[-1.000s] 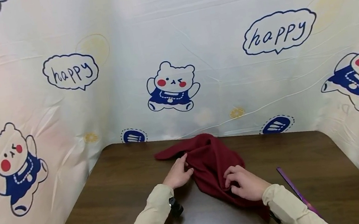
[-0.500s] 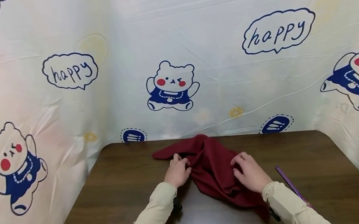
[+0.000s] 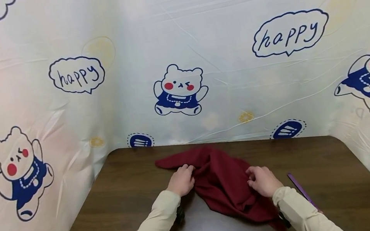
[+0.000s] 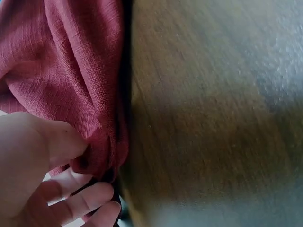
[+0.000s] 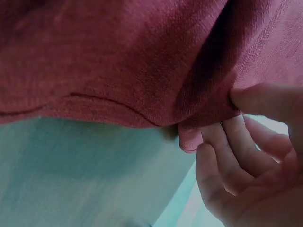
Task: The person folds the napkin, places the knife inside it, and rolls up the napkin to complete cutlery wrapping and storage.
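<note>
A crumpled dark red cloth [image 3: 224, 176] lies in folds across the middle of the table. At its left edge my left hand [image 3: 181, 180] pinches a fold; the left wrist view shows thumb and fingers closing on the bunched cloth [image 4: 85, 71]. On the cloth's right side is my right hand [image 3: 263, 180]. In the right wrist view, its thumb and fingers pinch the edge of the cloth [image 5: 118, 56], the other fingers curled beneath. One narrow corner of the cloth points to the far left, another toward the near right under my right forearm.
A thin purple stick [image 3: 302, 191] lies on the dark wooden table [image 3: 119, 202], right of the cloth and partly behind my right sleeve [image 3: 299, 213]. A pale curtain [image 3: 218, 48] printed with bears hangs around the table's back and sides.
My right hand has left the cloth's near fold and moved right and outward to its right edge. My left hand has curled onto the left edge. The cloth's top has sunk lower.
</note>
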Action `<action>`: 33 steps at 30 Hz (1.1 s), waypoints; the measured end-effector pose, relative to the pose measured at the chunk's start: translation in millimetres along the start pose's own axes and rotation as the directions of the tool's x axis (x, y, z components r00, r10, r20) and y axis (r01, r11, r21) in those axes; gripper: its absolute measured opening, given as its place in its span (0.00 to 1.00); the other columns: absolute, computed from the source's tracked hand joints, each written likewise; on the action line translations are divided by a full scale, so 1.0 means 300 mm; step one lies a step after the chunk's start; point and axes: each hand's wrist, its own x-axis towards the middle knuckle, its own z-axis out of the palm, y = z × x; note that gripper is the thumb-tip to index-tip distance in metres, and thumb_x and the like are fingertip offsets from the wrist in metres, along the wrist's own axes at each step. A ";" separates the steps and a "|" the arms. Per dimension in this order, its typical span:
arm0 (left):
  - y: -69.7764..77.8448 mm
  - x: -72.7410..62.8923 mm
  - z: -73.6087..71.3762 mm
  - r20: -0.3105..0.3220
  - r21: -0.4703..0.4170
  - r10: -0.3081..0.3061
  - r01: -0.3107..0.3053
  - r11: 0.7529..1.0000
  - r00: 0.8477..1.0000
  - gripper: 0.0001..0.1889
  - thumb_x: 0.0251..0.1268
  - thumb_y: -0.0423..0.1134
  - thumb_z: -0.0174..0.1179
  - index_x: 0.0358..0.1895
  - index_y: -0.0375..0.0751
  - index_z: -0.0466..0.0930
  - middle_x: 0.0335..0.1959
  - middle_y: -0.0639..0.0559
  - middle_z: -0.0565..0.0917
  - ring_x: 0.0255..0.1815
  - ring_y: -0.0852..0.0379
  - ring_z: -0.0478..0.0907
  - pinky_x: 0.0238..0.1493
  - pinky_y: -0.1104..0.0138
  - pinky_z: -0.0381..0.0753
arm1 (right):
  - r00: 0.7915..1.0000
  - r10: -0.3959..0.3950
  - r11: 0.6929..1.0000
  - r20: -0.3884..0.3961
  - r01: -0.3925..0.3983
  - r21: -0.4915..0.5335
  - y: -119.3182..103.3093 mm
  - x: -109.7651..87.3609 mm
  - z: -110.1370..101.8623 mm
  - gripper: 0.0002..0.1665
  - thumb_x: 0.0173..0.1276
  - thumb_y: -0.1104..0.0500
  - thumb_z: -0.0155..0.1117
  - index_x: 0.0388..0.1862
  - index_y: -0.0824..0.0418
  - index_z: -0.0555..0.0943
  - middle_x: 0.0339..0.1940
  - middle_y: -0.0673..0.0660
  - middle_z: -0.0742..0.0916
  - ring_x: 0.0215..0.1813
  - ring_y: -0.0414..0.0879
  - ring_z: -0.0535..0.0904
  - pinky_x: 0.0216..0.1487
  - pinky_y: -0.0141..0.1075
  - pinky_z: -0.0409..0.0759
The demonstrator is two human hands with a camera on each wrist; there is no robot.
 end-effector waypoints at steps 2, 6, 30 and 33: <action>-0.001 -0.003 -0.004 -0.004 -0.002 -0.035 0.035 0.999 0.999 0.13 0.60 0.34 0.58 0.48 0.37 0.80 0.39 0.42 0.79 0.40 0.44 0.78 0.38 0.52 0.79 | 1.000 0.018 1.000 0.006 -0.018 -0.024 0.001 -0.002 -0.004 0.12 0.55 0.64 0.67 0.40 0.63 0.82 0.30 0.54 0.86 0.33 0.45 0.79 0.36 0.41 0.77; -0.021 -0.003 -0.018 -0.050 -0.035 -0.145 0.143 0.989 0.988 0.10 0.60 0.38 0.54 0.36 0.41 0.84 0.36 0.42 0.82 0.39 0.42 0.79 0.39 0.51 0.79 | 0.997 0.074 0.991 -0.029 -0.077 -0.108 0.011 -0.008 -0.022 0.12 0.57 0.58 0.62 0.39 0.61 0.83 0.35 0.60 0.86 0.32 0.50 0.80 0.32 0.45 0.77; -0.114 -0.040 -0.067 0.217 -0.233 -0.300 0.348 0.908 0.929 0.30 0.57 0.40 0.68 0.64 0.46 0.71 0.59 0.28 0.64 0.55 0.32 0.68 0.51 0.45 0.73 | 0.987 0.093 0.982 0.134 -0.069 -0.175 0.072 -0.039 0.004 0.28 0.52 0.59 0.75 0.52 0.64 0.77 0.43 0.65 0.83 0.42 0.58 0.81 0.38 0.52 0.79; -0.118 -0.043 -0.067 0.201 -0.196 -0.289 0.327 0.925 0.936 0.15 0.59 0.42 0.66 0.49 0.44 0.79 0.50 0.33 0.69 0.49 0.34 0.69 0.48 0.47 0.72 | 0.986 0.113 0.981 0.122 -0.091 -0.169 0.072 -0.038 -0.003 0.27 0.52 0.61 0.73 0.52 0.64 0.76 0.41 0.65 0.85 0.38 0.59 0.82 0.33 0.51 0.78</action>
